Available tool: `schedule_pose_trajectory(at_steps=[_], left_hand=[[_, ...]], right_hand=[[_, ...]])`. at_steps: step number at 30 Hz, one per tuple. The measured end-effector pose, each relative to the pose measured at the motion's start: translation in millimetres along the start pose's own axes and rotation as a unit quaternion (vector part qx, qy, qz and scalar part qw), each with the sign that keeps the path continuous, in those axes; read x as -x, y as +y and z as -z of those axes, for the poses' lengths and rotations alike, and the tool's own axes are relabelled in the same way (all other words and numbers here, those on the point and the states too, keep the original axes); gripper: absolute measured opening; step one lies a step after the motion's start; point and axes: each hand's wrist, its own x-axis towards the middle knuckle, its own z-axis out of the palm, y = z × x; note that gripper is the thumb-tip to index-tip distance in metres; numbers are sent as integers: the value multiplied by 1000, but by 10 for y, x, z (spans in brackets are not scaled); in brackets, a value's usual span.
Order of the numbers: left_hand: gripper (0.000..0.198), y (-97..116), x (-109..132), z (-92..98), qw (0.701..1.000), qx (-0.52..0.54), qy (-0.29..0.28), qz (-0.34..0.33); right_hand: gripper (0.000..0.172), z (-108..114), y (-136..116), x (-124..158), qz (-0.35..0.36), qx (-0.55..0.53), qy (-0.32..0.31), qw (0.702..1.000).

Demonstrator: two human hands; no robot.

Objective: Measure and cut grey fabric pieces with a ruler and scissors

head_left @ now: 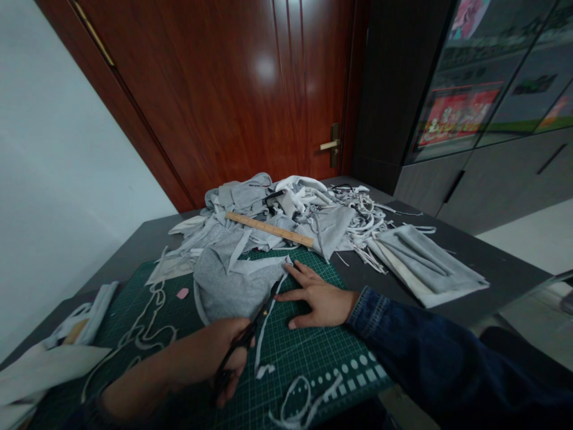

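Left hand (210,352) closed around the finger loops of black-handled steel scissors (244,340), blades pointing toward 1 o'clock and lying beside the fabric's edge; right hand (320,301) open, palm down, fingers spread, holding nothing, resting on the mat just beside the fabric; soft grey knit fabric piece (228,292) lies at 11 o'clock on a green gridded cutting mat (313,364); judged light, limp and stretchy, apt to slide or deform if pulled, so best held flat under an open palm on its body; long wooden ruler (268,230) rests at 12 o'clock on a heaped pile of grey and white fabric scraps (358,218), on the dark grey bench (505,280).
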Motion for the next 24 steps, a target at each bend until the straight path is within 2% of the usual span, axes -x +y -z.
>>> schedule_pose_trajectory(at_steps=[5, 14, 19, 24], left_hand=[[29, -7, 0, 9, 1000, 11, 3, -10], [34, 127, -18, 61, 1000, -14, -10, 13], [35, 119, -67, 73, 1000, -15, -14, 19], [32, 56, -7, 145, 999, -27, -24, 33]], right_hand=[[73, -7, -11, 7, -6, 8, 7, 1000], [72, -14, 6, 11, -13, 9, 5, 1000], [72, -2, -7, 16, -23, 3, 4, 1000], [72, 6, -19, 20, -26, 3, 2, 1000]])
